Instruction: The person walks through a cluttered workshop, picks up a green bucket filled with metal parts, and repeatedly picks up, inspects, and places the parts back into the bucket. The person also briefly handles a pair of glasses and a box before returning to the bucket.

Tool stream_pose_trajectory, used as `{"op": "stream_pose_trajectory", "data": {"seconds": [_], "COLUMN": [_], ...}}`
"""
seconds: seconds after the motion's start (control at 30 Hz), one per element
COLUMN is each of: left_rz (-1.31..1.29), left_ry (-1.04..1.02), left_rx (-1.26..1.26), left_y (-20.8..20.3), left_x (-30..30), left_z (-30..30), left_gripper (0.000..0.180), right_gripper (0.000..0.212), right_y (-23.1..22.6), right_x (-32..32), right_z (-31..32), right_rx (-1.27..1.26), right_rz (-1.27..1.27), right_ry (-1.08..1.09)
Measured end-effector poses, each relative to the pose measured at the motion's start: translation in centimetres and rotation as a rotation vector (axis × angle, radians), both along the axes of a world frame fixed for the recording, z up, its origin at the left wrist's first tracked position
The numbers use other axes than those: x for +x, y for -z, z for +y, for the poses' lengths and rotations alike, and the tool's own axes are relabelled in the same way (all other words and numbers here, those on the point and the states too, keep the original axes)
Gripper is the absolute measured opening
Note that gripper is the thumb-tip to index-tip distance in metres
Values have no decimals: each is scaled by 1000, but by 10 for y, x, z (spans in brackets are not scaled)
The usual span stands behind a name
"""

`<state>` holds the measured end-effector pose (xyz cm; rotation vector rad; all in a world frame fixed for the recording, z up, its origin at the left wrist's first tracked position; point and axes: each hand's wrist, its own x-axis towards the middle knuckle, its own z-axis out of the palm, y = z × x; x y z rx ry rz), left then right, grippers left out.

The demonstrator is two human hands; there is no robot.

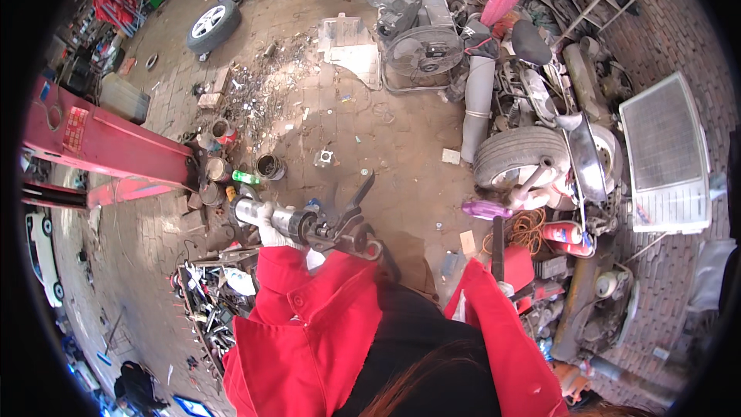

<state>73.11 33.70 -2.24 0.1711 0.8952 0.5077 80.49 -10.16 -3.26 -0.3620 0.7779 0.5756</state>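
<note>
My left hand, in a white glove, grips a silver metal cylinder in front of my body. Dark metal brackets and a ring-shaped end sit at the cylinder's right end, and a flat lever points up from there. The cylinder lies nearly level, off the ground. My right hand is mostly hidden by the red sleeve; only a bit of white glove shows. A dark, narrow bar rises straight from the glove, which appears closed around its lower end.
Scrap metal fills a crate at my left. Beyond it are open cans and a red steel post. A tyre, orange cord, a fan and a grille panel crowd the right. A wheel lies farther off.
</note>
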Motion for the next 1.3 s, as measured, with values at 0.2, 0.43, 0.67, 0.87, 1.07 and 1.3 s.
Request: {"op": "stream_pose_trajectory", "data": {"seconds": [0.2,0.43,0.67,0.87,1.07,1.3], "left_rz": [29,53,223,188,361,333], "left_ry": [-200,-388,-618,-648,-725,-643], "left_rx": [4,66,48,-62,-40,-151], "left_y": [1,-1,-37,18,83,39], "left_x": [137,277,357,391,424,542], "left_z": [56,121,192,307,483,653], "left_gripper": [30,25,32,43,51,62], "right_gripper": [27,27,27,27,32,29], "right_y": [13,22,-9,-22,-26,-56], "right_x": [162,406,590,725,792,868], "right_z": [89,196,315,438,604,754], "right_rx": [-5,31,24,-20,-41,-125], "right_rz": [68,46,46,3,15,153], "right_ry": [-207,-434,-543,-520,-461,-403]}}
